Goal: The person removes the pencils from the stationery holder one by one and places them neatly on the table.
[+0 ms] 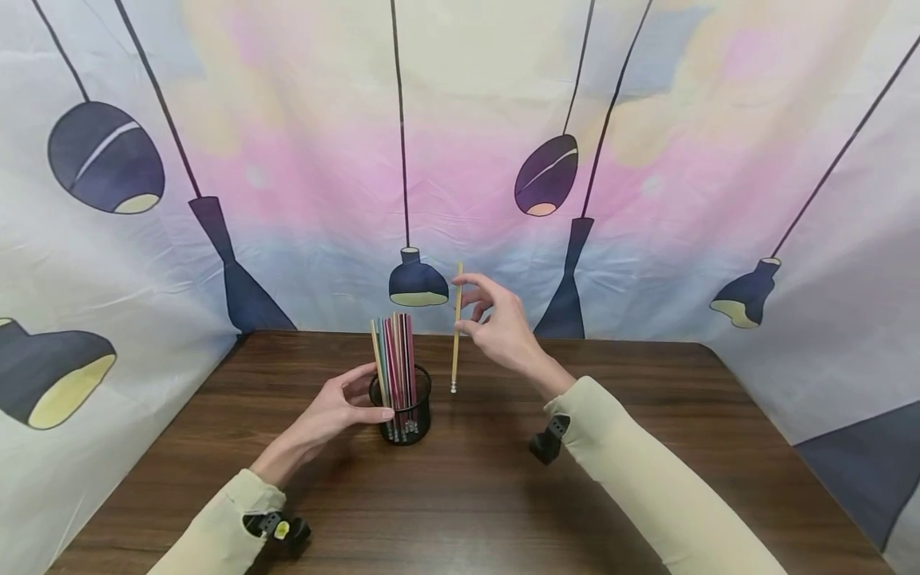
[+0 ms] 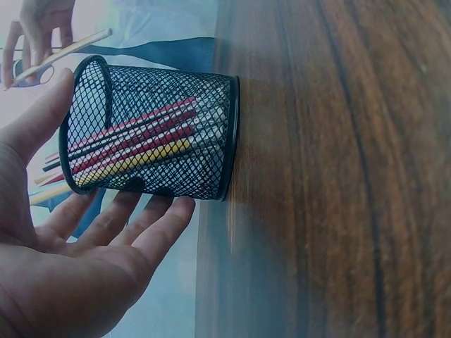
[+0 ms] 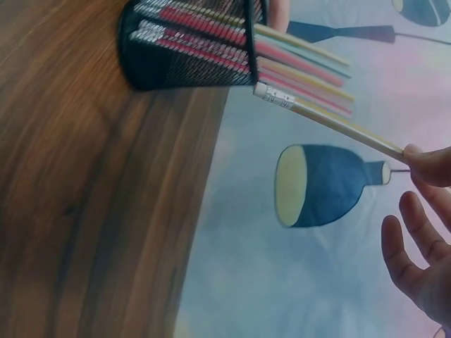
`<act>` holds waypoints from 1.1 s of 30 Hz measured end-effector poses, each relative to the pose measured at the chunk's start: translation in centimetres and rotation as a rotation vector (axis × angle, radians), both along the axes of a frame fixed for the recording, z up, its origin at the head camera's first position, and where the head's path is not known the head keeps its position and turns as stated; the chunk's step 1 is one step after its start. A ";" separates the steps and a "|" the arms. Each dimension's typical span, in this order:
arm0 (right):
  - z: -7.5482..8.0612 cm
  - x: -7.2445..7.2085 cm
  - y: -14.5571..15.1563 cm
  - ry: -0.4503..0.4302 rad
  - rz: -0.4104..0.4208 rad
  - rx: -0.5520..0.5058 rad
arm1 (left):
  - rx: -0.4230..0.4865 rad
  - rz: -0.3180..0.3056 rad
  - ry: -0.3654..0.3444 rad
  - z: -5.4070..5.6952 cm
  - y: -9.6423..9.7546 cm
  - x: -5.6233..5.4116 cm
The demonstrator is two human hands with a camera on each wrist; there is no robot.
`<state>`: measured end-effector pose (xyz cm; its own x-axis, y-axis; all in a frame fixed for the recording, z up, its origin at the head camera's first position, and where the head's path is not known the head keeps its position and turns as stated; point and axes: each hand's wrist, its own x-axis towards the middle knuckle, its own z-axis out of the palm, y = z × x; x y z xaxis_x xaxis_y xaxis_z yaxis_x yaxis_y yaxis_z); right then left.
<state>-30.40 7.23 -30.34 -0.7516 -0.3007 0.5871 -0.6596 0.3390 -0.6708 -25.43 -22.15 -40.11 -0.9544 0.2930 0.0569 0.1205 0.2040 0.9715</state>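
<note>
A black mesh pencil cup (image 1: 424,417) stands upright on the table, with several pencils (image 1: 397,343) in it, red, yellow, teal and dark, their eraser ends down. My left hand (image 1: 332,411) holds the cup from its left side; in the left wrist view the thumb lies by the rim and the fingers curl along the mesh wall (image 2: 165,84). To the right of the cup, my right hand (image 1: 503,319) pinches a yellow pencil (image 1: 456,355) between thumb and fingers. That pencil is almost vertical, its eraser end low and apart from the cup in the head view.
The dark wooden table (image 1: 460,511) runs back to a fabric backdrop (image 1: 460,184) printed with hanging lamps. Black wrist cameras are strapped at both sleeves, one by the left cuff (image 1: 276,529) and one by the right (image 1: 549,439).
</note>
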 end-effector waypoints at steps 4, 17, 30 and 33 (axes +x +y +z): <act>-0.9 -0.1 0.8 -0.023 -0.014 0.022 | -0.004 0.003 -0.001 0.0 -0.2 0.1; -4.6 -0.5 3.0 -0.131 -0.069 0.102 | -0.006 0.005 -0.007 0.0 -0.3 0.1; -7.1 -0.8 3.9 -0.237 -0.062 0.122 | 0.008 -0.004 -0.012 -0.1 -0.3 0.0; -7.6 -0.9 4.0 -0.245 -0.055 0.124 | 0.008 -0.008 -0.008 -0.1 -0.2 0.0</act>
<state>-31.31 11.21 -37.92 -0.8837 -0.3136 0.3476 -0.4615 0.4590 -0.7591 -25.40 -22.36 -40.20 -0.9525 0.3002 0.0519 0.1147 0.1953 0.9740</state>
